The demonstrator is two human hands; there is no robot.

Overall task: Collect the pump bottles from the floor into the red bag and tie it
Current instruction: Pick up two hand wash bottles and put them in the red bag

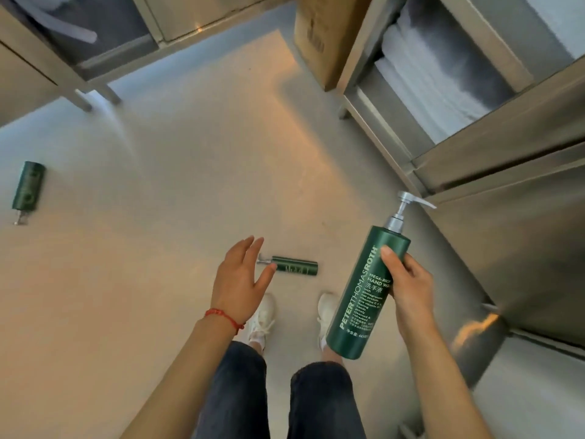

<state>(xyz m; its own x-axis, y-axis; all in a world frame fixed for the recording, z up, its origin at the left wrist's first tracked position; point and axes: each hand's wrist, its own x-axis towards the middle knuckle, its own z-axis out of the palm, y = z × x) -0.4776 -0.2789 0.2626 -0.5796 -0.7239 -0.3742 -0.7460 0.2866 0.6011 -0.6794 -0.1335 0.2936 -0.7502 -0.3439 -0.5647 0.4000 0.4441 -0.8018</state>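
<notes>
My right hand [408,288] grips a tall green pump bottle [364,299] with a silver pump, held upright and tilted at the right of the view. A second green pump bottle [294,265] lies on its side on the floor just beyond my feet. My left hand [239,277] hovers above its pump end, fingers spread and empty. A third green pump bottle [28,186] lies on the floor at the far left. No red bag is in view.
Steel cabinets [506,172] with stacked white towels [427,87] line the right side. A cardboard box [323,36] stands at the back. More steel units on legs [95,68] run along the back left. My white shoes [262,318] stand on the pale floor.
</notes>
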